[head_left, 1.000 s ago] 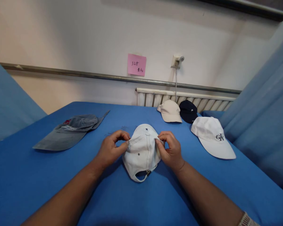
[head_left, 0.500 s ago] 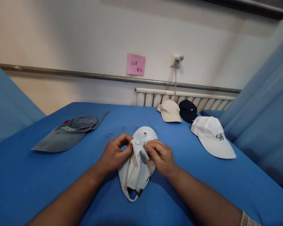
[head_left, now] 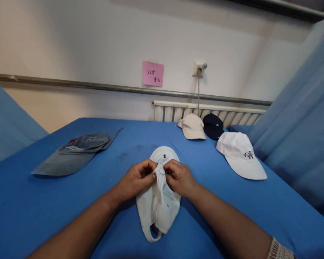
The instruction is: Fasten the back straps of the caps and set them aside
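Left hand, right hand drawn closer, each grip pinching pale cap; right fingertips partly hidden.

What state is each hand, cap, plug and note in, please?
Middle cap: bunched into folds
Left hand: pinching the middle cap
Right hand: pinching the middle cap
Grey cap: slumped low
Beige cap: upright, domed
Navy cap: upright, domed
White lettered cap: upright, domed
Plug: in the wall socket
Pink note: stuck to the wall
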{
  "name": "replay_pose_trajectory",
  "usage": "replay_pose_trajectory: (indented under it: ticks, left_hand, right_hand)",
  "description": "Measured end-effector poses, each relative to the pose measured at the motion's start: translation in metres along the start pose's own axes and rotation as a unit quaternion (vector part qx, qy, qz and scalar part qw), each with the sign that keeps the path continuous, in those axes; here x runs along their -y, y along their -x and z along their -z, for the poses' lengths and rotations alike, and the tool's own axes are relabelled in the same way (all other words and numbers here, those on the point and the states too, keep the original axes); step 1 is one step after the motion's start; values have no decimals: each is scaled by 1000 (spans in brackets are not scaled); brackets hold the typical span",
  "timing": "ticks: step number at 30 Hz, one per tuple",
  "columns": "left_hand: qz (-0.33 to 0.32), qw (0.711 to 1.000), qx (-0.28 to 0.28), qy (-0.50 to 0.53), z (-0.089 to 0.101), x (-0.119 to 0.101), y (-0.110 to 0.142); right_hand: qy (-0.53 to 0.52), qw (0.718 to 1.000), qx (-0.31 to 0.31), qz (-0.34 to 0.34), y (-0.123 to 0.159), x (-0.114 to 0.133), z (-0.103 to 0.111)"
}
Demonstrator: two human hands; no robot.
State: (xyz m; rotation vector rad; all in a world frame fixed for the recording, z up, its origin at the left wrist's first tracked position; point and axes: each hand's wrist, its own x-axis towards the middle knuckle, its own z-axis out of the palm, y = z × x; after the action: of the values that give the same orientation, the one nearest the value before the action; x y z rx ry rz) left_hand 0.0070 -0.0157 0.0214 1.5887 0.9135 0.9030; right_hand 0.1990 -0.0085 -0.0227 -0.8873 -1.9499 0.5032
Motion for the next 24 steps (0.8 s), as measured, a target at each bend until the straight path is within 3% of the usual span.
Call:
replay_pose_trajectory:
  ticks: [5, 10, 16, 18, 22, 24]
  left_hand:
    - [-22, 998, -10, -55, 6, 2, 0]
    - [-46, 990, -37, -128, 14, -2, 0]
    - [-46, 966, -33, -252, 6, -10, 4]
    - [-60, 957, -54, -279, 3, -12, 5]
    - [-102, 932, -90, -335, 1, -12, 8]
    - [-121, 922, -101, -352, 1, -12, 10]
  right_hand:
    - [37, 999, -20, 10, 0, 0, 6]
    - [34, 993, -108, 22, -5, 1, 25]
    - [72, 977, -186, 74, -8, 1, 46]
    - [64, 980, -173, 70, -7, -2, 48]
    - [36, 996, -60, 62, -4, -9, 42]
    - [42, 996, -44, 60, -4, -10, 38]
